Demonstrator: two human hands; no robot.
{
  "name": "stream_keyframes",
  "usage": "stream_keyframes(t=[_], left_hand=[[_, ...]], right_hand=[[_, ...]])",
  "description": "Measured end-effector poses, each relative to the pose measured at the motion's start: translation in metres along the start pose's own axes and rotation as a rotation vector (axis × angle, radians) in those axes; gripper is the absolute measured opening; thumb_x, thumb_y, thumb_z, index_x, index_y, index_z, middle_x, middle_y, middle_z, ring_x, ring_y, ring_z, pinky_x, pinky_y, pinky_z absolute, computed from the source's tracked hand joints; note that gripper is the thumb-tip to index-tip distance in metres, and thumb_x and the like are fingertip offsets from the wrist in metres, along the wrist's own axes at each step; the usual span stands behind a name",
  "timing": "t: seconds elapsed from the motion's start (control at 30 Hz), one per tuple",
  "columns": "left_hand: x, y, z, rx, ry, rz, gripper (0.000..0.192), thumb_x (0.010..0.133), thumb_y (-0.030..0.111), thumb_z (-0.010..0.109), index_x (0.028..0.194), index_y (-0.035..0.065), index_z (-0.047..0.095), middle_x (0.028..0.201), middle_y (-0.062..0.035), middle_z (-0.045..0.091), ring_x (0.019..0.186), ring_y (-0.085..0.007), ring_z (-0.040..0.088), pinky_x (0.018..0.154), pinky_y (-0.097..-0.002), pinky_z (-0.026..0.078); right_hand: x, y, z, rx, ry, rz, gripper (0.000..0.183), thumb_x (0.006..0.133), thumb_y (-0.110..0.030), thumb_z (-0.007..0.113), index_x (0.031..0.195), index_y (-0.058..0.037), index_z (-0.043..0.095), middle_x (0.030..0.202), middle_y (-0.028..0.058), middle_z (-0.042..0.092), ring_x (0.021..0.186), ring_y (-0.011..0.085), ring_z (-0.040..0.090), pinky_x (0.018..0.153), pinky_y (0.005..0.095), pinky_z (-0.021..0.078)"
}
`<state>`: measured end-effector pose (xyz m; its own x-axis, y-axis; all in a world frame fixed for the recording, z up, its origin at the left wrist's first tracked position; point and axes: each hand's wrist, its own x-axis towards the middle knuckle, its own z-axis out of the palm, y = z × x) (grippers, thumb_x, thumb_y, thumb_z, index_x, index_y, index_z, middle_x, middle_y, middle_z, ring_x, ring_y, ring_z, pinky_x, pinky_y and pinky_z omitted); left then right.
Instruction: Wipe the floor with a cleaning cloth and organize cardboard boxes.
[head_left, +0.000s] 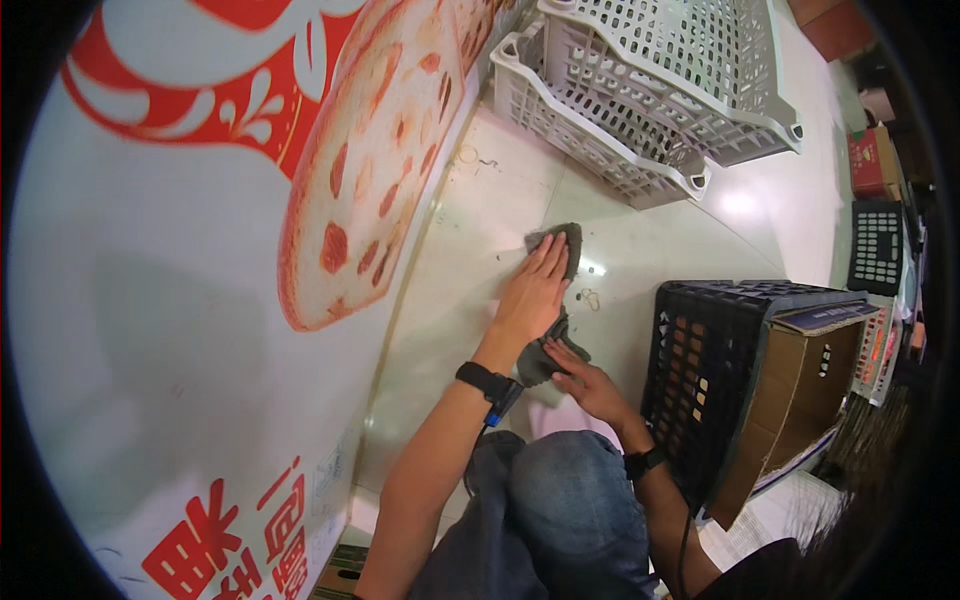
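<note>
A dark grey cloth (574, 244) lies on the pale, glossy tile floor (480, 240). My left hand (531, 294) presses its far part flat with the palm down and the fingers together; part of the cloth is hidden beneath. Closer to my knees, the cloth's near end is bunched, and my right hand (589, 384) rests its fingertips on it with the thumb apart. A tan loop like a rubber band (591, 300) and small dark crumbs are on the floor just right of the cloth. Dark smudges and a ring-shaped mark (469, 155) show farther up.
A white printed panel (187, 315) with a bread picture rises along the left. Stacked light grey plastic crates (600, 127) stand ahead. A black plastic crate (697, 360) with a cardboard box (806, 405) is close on my right. My jeans-covered knee (577, 487) is below my hands.
</note>
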<state>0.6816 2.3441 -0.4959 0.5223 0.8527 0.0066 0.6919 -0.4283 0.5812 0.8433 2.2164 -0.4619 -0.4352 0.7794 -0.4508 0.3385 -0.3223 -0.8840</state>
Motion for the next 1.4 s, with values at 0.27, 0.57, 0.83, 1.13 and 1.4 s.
stream_keyframes(t=[0.27, 0.57, 0.83, 1.13, 1.4], left_hand=[[-0.062, -0.059, -0.041, 0.29, 0.114, -0.422, 0.052, 0.099, 0.013, 0.048, 0.144, -0.0089, 0.034, 0.158, -0.0222, 0.023, 0.141, -0.0376, 0.034, 0.112, -0.0409, 0.038], [0.051, -0.088, -0.041, 0.246, 0.217, -0.404, 0.057, 0.089, -0.001, 0.048, 0.144, -0.0091, 0.036, 0.16, -0.017, 0.023, 0.144, -0.0352, 0.03, 0.117, -0.038, 0.03], [0.064, -0.068, -0.015, -0.056, 0.146, 0.023, 0.059, 0.077, -0.009, 0.048, 0.136, -0.0024, 0.05, 0.154, -0.0152, 0.037, 0.142, -0.0355, 0.032, 0.118, -0.042, 0.029], [-0.028, -0.012, -0.012, 0.001, 0.06, -0.099, 0.063, 0.078, -0.006, 0.05, 0.14, 0.0007, 0.046, 0.155, -0.0117, 0.036, 0.141, -0.033, 0.037, 0.114, -0.0408, 0.034], [-0.089, -0.045, -0.034, 0.291, 0.194, -0.495, 0.049, 0.096, 0.005, 0.047, 0.143, -0.0049, 0.039, 0.156, -0.0181, 0.03, 0.139, -0.0372, 0.037, 0.111, -0.0414, 0.038]], right_hand=[[0.035, -0.019, 0.019, -0.088, -0.141, -0.092, 0.048, 0.099, -0.017, 0.056, 0.144, -0.0064, 0.046, 0.152, 0.0107, 0.043, 0.145, 0.0258, 0.032, 0.118, 0.0357, 0.0278], [0.09, -0.035, 0.003, -0.174, -0.092, -0.229, 0.05, 0.097, -0.01, 0.056, 0.145, -0.0041, 0.043, 0.154, 0.0138, 0.037, 0.146, 0.0269, 0.029, 0.118, 0.0364, 0.0271], [0.084, -0.01, -0.029, 0.092, -0.111, -0.188, 0.04, 0.101, -0.015, 0.054, 0.14, -0.0042, 0.051, 0.15, 0.0118, 0.045, 0.141, 0.0224, 0.037, 0.115, 0.0326, 0.0297], [0.072, -0.009, -0.028, 0.182, -0.395, 0.171, 0.039, 0.101, -0.029, 0.056, 0.134, -0.0068, 0.059, 0.133, 0.0069, 0.062, 0.121, 0.0141, 0.054, 0.104, 0.0275, 0.0398], [0.089, -0.011, -0.007, 0.228, -0.68, 0.177, 0.043, 0.102, -0.032, 0.053, 0.138, -0.007, 0.056, 0.133, 0.0052, 0.063, 0.122, 0.0121, 0.054, 0.106, 0.0264, 0.0388]])
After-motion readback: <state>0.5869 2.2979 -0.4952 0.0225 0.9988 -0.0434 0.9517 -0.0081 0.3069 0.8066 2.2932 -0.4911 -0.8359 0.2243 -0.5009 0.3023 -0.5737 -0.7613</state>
